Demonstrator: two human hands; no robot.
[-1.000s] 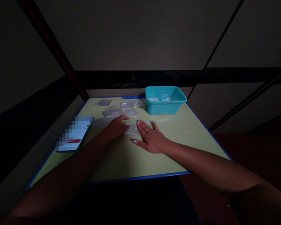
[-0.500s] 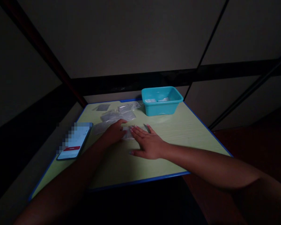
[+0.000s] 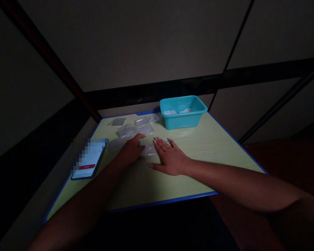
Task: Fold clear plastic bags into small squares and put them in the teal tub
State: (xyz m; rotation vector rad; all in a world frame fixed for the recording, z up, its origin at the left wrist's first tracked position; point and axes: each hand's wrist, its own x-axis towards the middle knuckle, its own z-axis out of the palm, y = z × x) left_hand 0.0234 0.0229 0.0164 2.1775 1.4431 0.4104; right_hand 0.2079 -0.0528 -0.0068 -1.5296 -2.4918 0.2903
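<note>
A clear plastic packet (image 3: 148,149) lies flat on the table between my two hands. My right hand (image 3: 172,160) rests palm down over the packet's right part, fingers stretched out and thumb apart, covering that side. At the packet's left edge is my left hand (image 3: 132,150), its thumb touching or very near the plastic and its index finger reaching forward, with a gap between them. Its other fingers are mostly hidden. Just beyond the left hand lie several more clear packets (image 3: 128,130), loosely overlapping.
A turquoise plastic basket (image 3: 184,121) with whitish packets inside stands at the back right. A phone (image 3: 90,162) with a lit screen lies by the left edge. Farther back is a small greyish sheet (image 3: 118,121). The pale table (image 3: 219,150) has a blue rim, with a wall behind.
My right hand has slid slightly right across the packet, exposing more of it. My left hand stays at the packet's left edge. The whole view has shifted a little.
</note>
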